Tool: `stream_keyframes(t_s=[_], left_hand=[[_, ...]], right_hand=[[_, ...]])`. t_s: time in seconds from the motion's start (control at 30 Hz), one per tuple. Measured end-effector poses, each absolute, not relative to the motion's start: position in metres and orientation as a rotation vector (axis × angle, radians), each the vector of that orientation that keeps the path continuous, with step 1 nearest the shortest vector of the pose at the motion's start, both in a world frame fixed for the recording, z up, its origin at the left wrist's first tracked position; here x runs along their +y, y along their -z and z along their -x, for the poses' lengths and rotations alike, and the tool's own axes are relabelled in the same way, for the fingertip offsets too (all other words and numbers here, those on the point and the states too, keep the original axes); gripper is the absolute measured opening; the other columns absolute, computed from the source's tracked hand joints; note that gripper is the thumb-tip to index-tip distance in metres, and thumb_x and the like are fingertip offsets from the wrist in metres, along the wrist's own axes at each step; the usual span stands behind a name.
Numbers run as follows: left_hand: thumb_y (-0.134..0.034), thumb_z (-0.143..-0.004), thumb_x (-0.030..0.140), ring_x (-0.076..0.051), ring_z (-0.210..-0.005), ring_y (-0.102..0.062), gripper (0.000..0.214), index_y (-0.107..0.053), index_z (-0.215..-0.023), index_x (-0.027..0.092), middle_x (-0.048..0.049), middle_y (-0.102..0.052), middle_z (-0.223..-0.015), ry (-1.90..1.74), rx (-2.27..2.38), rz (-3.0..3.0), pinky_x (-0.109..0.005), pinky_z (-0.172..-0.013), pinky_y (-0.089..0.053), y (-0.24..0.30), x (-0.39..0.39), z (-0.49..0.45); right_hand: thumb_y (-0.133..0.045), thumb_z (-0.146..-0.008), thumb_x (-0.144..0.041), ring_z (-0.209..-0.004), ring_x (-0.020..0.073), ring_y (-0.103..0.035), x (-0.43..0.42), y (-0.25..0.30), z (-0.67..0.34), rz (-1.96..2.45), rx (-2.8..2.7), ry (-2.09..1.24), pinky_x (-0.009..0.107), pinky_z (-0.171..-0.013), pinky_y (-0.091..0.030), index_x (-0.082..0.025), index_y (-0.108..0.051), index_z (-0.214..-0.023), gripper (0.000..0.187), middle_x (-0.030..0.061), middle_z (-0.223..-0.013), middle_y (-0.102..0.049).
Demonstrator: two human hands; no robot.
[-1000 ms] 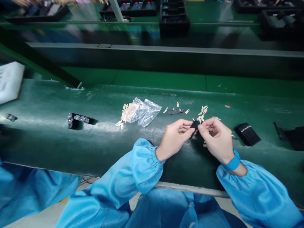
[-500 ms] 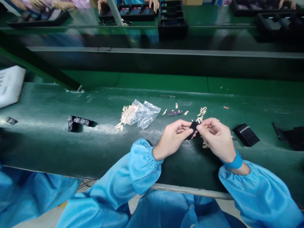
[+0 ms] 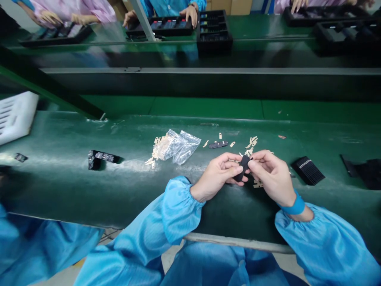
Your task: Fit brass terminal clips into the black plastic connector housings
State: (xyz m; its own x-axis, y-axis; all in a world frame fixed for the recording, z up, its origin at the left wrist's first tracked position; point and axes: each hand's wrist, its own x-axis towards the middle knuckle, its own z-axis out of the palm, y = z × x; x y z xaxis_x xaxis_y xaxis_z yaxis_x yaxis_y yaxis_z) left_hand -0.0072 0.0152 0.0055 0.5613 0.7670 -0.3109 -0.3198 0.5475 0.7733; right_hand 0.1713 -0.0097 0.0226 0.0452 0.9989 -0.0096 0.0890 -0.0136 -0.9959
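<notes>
Between the thumb and fingers of my left hand [image 3: 216, 173] is a small flat black part [image 3: 244, 165], tilted upward. My right hand [image 3: 270, 171] is closed in a pinch at the part's upper right edge; whatever its fingertips hold is too small to make out. Small pale tabs [image 3: 253, 142] lie scattered behind and under my hands, some hidden by my fingers. A similar black part [image 3: 218, 145] rests flat on the green bench just beyond, with a few loose tabs around it.
Left of my hands, clear plastic bags [image 3: 187, 146] lie against a heap of pale tabs [image 3: 160, 149]. A stack of black parts [image 3: 308, 171] sits to the right. More black pieces [image 3: 102, 157] and a white tray [image 3: 18, 117] are at left. Co-workers' hands handle black trays [image 3: 214, 33] across the bench.
The camera view has tilted slightly upward. The black part has turned a little more upright in my left hand, while my right fingertips stay at its upper edge.
</notes>
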Motion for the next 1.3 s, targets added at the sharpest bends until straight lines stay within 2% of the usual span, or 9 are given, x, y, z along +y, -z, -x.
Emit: stream_keyframes(t_s=[0.17,0.33,0.5,0.63,0.83,1.07,1.3], left_hand=[[-0.086,-0.077,0.033,-0.014,-0.073,-0.074,0.043,-0.064,-0.11,0.015,-0.0062,-0.075,-0.093,-0.65,0.684,-0.656,-0.022,-0.064,-0.06,-0.011,0.016,0.01],[-0.085,-0.078,0.032,-0.013,-0.074,-0.074,0.043,-0.064,-0.111,0.015,-0.0059,-0.075,-0.094,-0.643,0.643,-0.621,-0.022,-0.065,-0.06,-0.01,0.017,0.01],[-0.086,-0.077,0.034,-0.015,-0.074,-0.075,0.046,-0.064,-0.113,0.015,-0.0044,-0.075,-0.085,-0.664,0.659,-0.636,-0.022,-0.066,-0.061,-0.007,0.017,0.01],[-0.087,-0.077,0.033,-0.015,-0.074,-0.076,0.043,-0.064,-0.11,0.015,-0.0049,-0.076,-0.087,-0.638,0.64,-0.636,-0.022,-0.066,-0.061,-0.005,0.018,0.011],[-0.087,-0.077,0.033,-0.014,-0.073,-0.076,0.043,-0.066,-0.111,0.016,-0.0062,-0.077,-0.091,-0.595,0.621,-0.604,-0.021,-0.066,-0.061,-0.001,0.021,0.015],[-0.087,-0.076,0.031,-0.013,-0.073,-0.075,0.044,-0.07,-0.113,0.017,-0.0066,-0.076,-0.099,-0.591,0.62,-0.56,-0.019,-0.064,-0.06,-0.002,0.022,0.015],[-0.088,-0.075,0.033,-0.014,-0.073,-0.075,0.047,-0.068,-0.114,0.016,-0.0061,-0.077,-0.092,-0.62,0.66,-0.598,-0.021,-0.066,-0.061,-0.007,0.02,0.013]], right_hand=[[-0.077,-0.086,-0.045,-0.045,0.0083,-0.049,-0.01,-0.014,-0.18,1.258,-1.162,-1.314,0.021,-0.042,-0.042,-0.02,-0.062,-0.089,0.029,-0.001,-0.064,-0.065],[-0.073,-0.09,-0.046,-0.049,0.0096,-0.052,-0.012,-0.011,-0.181,1.238,-1.183,-1.312,0.022,-0.045,-0.045,-0.02,-0.062,-0.094,0.029,-0.0004,-0.068,-0.064],[-0.082,-0.08,-0.045,-0.056,0.0108,-0.058,-0.012,-0.019,-0.172,1.243,-1.208,-1.264,0.022,-0.049,-0.049,-0.021,-0.058,-0.094,0.036,-0.0017,-0.072,-0.062],[-0.078,-0.086,-0.042,-0.051,0.0086,-0.054,-0.011,-0.018,-0.174,1.183,-1.215,-1.389,0.02,-0.047,-0.046,-0.021,-0.056,-0.095,0.032,-0.0052,-0.068,-0.056],[-0.075,-0.089,-0.042,-0.053,0.0088,-0.055,-0.009,-0.011,-0.181,1.143,-1.205,-1.503,0.02,-0.045,-0.044,-0.022,-0.055,-0.1,0.031,-0.0041,-0.075,-0.057],[-0.072,-0.09,-0.046,-0.056,0.0113,-0.057,-0.009,-0.011,-0.185,1.14,-1.226,-1.482,0.024,-0.049,-0.047,-0.022,-0.056,-0.102,0.031,-0.0009,-0.076,-0.062],[-0.076,-0.087,-0.044,-0.06,0.0125,-0.063,-0.008,-0.015,-0.179,1.179,-1.258,-1.317,0.023,-0.053,-0.052,-0.02,-0.06,-0.095,0.03,0.001,-0.076,-0.065]])
